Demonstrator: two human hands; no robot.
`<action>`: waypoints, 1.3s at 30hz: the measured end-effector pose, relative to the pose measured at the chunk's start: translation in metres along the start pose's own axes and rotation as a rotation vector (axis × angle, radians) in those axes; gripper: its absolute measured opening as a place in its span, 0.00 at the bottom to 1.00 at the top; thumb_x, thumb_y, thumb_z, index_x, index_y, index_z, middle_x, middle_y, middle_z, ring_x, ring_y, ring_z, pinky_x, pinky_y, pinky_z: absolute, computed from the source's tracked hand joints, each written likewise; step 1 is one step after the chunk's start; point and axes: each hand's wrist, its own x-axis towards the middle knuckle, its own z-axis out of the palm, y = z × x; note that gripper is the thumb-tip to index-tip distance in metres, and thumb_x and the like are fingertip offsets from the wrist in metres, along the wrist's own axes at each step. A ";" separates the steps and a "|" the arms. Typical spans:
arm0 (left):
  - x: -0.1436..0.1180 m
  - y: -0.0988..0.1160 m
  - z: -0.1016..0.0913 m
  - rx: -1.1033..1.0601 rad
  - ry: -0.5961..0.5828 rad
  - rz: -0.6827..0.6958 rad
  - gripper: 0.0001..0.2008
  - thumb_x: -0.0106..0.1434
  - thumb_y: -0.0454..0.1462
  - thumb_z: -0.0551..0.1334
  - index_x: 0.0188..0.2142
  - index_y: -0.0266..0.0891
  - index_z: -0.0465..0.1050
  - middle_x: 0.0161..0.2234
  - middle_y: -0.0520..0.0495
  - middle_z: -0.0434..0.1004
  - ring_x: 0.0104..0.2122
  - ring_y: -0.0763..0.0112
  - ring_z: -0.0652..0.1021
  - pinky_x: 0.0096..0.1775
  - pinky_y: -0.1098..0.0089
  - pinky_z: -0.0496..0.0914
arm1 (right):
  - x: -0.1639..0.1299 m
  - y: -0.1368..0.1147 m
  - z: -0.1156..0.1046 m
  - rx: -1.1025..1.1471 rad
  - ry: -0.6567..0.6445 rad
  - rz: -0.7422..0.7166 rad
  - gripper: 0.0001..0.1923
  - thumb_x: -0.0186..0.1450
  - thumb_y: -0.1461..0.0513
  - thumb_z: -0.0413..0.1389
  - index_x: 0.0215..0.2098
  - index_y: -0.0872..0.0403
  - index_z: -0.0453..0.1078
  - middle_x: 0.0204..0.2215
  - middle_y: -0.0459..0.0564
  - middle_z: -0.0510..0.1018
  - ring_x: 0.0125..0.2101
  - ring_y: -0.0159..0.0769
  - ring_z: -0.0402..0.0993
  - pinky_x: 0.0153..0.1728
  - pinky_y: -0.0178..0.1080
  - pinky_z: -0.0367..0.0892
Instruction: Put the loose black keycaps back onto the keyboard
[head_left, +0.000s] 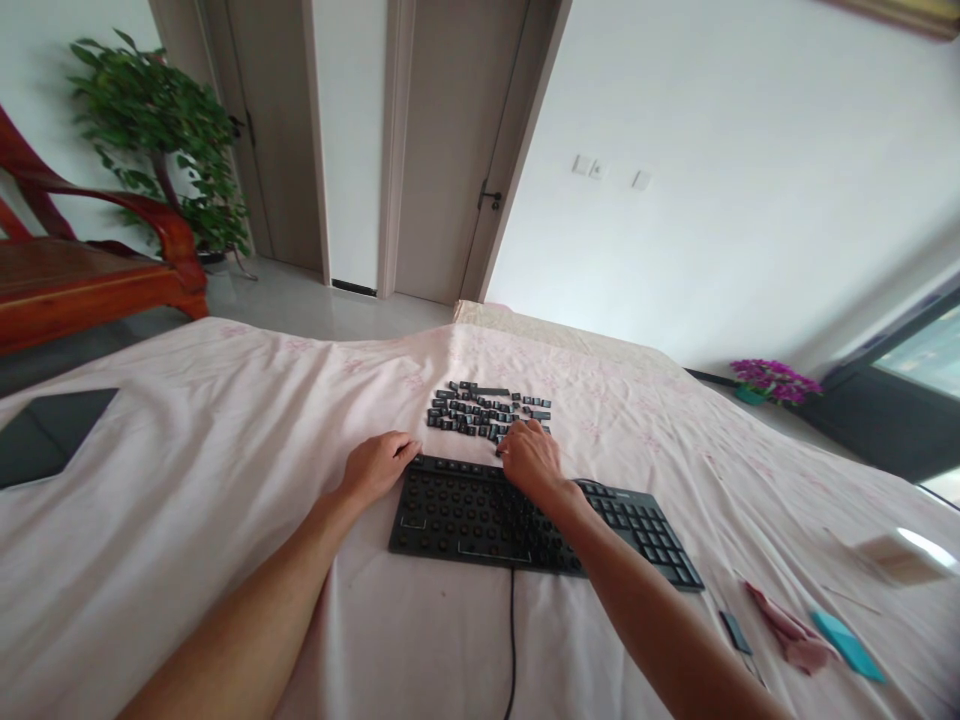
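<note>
Cable (513, 640) runs to the keyboard (480, 515); my left hand (375, 465) rests loosely curled, steadying its ten-o'clock corner, while my right hand (529, 455) pinches among loose keycaps (480, 410) at twelve — pick one at a time.

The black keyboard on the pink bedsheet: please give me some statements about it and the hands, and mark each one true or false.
1. Most main keys of the black keyboard are removed, showing round switch posts. True.
2. The loose black keycaps lie in a group beyond the keyboard. True.
3. The number pad at the right end of the keyboard has no keys left. False: its keys are in place.
4. The right hand reaches to the near edge of the keycaps. True.
5. The left hand holds a blue cloth. False: it rests at the keyboard's far left corner, on the pink bedsheet.
6. The keyboard has no cable. False: a dark cable runs toward the viewer.
</note>
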 end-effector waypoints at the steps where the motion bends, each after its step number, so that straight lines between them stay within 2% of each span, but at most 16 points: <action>1: 0.000 0.000 0.000 -0.001 0.001 0.000 0.19 0.66 0.49 0.49 0.28 0.43 0.71 0.30 0.51 0.77 0.31 0.71 0.74 0.30 0.72 0.54 | 0.002 0.000 0.000 -0.006 -0.005 -0.011 0.11 0.64 0.63 0.53 0.35 0.49 0.78 0.39 0.52 0.76 0.45 0.43 0.64 0.40 0.39 0.61; 6: 0.000 -0.001 0.001 0.002 0.007 0.002 0.19 0.66 0.49 0.49 0.29 0.43 0.72 0.31 0.52 0.77 0.32 0.70 0.75 0.29 0.72 0.54 | 0.011 -0.003 -0.002 -0.045 -0.029 -0.069 0.11 0.65 0.66 0.52 0.32 0.52 0.78 0.38 0.55 0.76 0.44 0.43 0.65 0.37 0.38 0.62; 11: 0.000 -0.001 0.000 0.007 -0.007 0.006 0.19 0.66 0.48 0.49 0.28 0.42 0.72 0.30 0.51 0.77 0.31 0.71 0.75 0.30 0.72 0.55 | 0.013 -0.008 -0.001 -0.059 -0.036 -0.121 0.13 0.65 0.70 0.50 0.34 0.56 0.77 0.39 0.57 0.76 0.44 0.43 0.66 0.37 0.38 0.62; 14: 0.000 -0.001 -0.001 -0.004 -0.014 0.005 0.18 0.66 0.47 0.49 0.30 0.43 0.73 0.31 0.51 0.78 0.32 0.70 0.75 0.30 0.73 0.55 | 0.011 -0.004 -0.005 -0.038 -0.024 -0.110 0.13 0.66 0.68 0.50 0.34 0.54 0.77 0.39 0.55 0.76 0.44 0.42 0.67 0.37 0.37 0.62; 19: 0.000 -0.001 -0.001 -0.009 -0.020 0.003 0.19 0.66 0.48 0.49 0.30 0.43 0.73 0.31 0.51 0.77 0.32 0.70 0.75 0.30 0.73 0.56 | -0.010 0.018 -0.015 0.078 0.037 -0.028 0.12 0.69 0.57 0.50 0.42 0.45 0.76 0.41 0.47 0.76 0.44 0.37 0.68 0.38 0.34 0.61; 23: 0.000 0.000 0.000 0.018 -0.009 0.003 0.20 0.66 0.49 0.49 0.28 0.42 0.72 0.30 0.51 0.77 0.30 0.71 0.74 0.29 0.73 0.54 | -0.036 0.031 -0.011 0.305 0.074 0.032 0.11 0.67 0.57 0.52 0.41 0.44 0.76 0.39 0.43 0.77 0.43 0.34 0.69 0.41 0.33 0.60; 25: 0.000 0.000 0.000 0.029 -0.010 -0.005 0.20 0.66 0.49 0.49 0.28 0.42 0.71 0.29 0.52 0.76 0.30 0.71 0.74 0.28 0.73 0.54 | -0.046 0.032 -0.005 0.343 0.078 0.040 0.11 0.67 0.58 0.52 0.40 0.44 0.77 0.38 0.43 0.77 0.43 0.34 0.69 0.41 0.32 0.60; 33: -0.002 0.001 0.000 0.035 -0.010 -0.010 0.19 0.66 0.49 0.49 0.29 0.43 0.72 0.31 0.52 0.77 0.32 0.70 0.75 0.29 0.73 0.55 | -0.061 0.027 0.010 0.367 0.137 0.029 0.11 0.68 0.58 0.51 0.40 0.44 0.77 0.37 0.44 0.76 0.41 0.34 0.69 0.41 0.32 0.61; 39: -0.001 0.001 0.000 0.035 -0.018 -0.008 0.19 0.66 0.49 0.49 0.30 0.43 0.73 0.32 0.51 0.78 0.32 0.69 0.75 0.30 0.73 0.56 | -0.062 0.020 0.010 0.254 0.187 -0.025 0.13 0.69 0.58 0.49 0.41 0.44 0.76 0.36 0.45 0.75 0.39 0.34 0.68 0.37 0.33 0.60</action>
